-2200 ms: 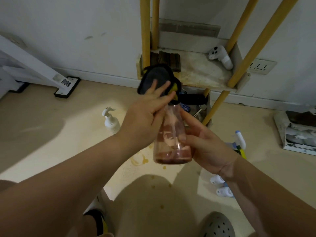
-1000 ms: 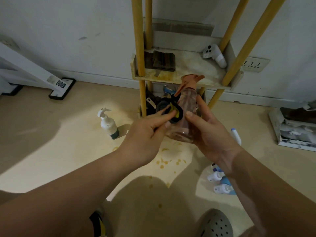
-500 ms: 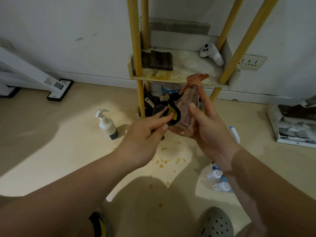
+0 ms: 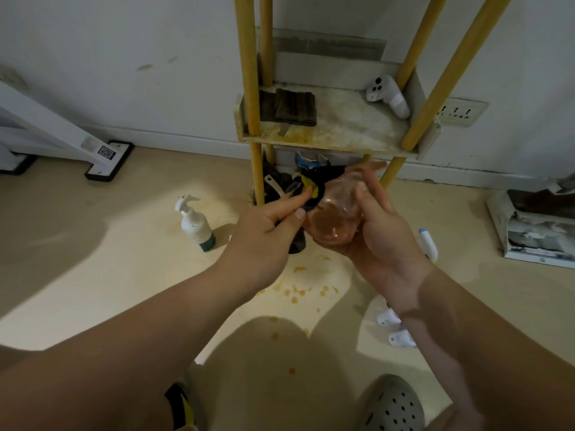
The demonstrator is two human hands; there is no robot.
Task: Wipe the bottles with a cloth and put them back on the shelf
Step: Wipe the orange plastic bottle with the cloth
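The single wide-angle head view looks forward and steeply down from close above the left hand (image 4: 264, 225) and right hand (image 4: 382, 231), facing the floor (image 4: 124, 259), low shelf (image 4: 342, 132) and wall (image 4: 124, 57) beyond.

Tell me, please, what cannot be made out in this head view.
Head view:
- Top of the pink bottle: blurred, partly behind the right hand.
- Cloth: partly hidden by the left hand.
- Items under the shelf board: shadowed, behind both hands.
- White bottles on the floor: partly covered by the right forearm.
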